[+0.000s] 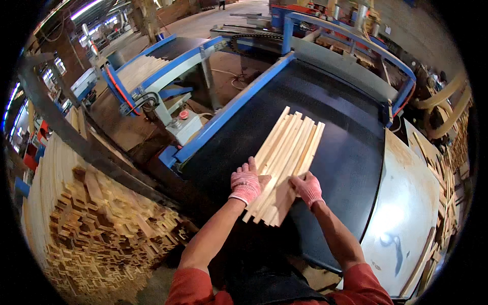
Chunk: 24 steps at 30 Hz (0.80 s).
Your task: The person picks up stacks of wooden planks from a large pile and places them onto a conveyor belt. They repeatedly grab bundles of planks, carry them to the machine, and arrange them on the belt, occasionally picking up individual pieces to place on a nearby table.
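Between my two hands is a flat row of pale wooden strips (290, 147), side by side with uneven ends, over a black conveyor belt (340, 147). My left hand (246, 182), in a pink knitted glove with bare fingertips, grips the row's left edge near its lower end. On the opposite edge my right hand (307, 189), gloved alike, closes with the thumb on top of the strips. The fingers beneath the strips are hidden. Whether the row rests on the belt or is held just above it, I cannot tell.
A large stack of wooden strips (112, 218) stands at the left, behind a dark metal bar (81, 137). Blue rails (234, 107) edge the belt. A control box with a red button (184, 116) sits beside it. On the right lies a pale metal sheet (404, 203) near loose offcuts.
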Each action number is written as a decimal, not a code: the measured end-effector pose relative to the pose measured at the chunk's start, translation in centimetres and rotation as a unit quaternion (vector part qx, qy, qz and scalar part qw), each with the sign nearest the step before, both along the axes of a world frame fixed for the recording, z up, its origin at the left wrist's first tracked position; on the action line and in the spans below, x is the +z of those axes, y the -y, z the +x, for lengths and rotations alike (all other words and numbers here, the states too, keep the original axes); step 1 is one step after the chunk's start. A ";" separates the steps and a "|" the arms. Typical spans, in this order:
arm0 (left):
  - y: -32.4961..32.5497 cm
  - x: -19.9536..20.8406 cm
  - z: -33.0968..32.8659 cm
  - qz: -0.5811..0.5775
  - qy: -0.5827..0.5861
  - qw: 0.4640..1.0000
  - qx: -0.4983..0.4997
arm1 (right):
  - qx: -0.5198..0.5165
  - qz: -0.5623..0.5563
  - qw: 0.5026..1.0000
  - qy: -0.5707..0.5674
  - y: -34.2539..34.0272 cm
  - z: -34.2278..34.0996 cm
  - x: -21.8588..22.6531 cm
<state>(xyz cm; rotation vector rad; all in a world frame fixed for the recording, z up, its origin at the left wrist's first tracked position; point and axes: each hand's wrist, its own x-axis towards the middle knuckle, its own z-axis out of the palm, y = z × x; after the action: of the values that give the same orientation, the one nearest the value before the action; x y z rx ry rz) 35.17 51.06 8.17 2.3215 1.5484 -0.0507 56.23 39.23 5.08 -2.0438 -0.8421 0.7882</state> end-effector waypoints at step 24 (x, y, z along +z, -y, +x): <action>39.1 -13.1 -35.1 -0.057 0.472 0.655 0.587 | 0.177 0.234 0.938 -0.183 -8.8 -8.8 -13.0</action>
<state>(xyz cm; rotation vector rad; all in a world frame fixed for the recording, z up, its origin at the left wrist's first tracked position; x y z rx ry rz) 0.04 12.00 -4.93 0.5347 1.8855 1.1143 47.43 48.08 -7.92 -1.2936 -1.0729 1.0120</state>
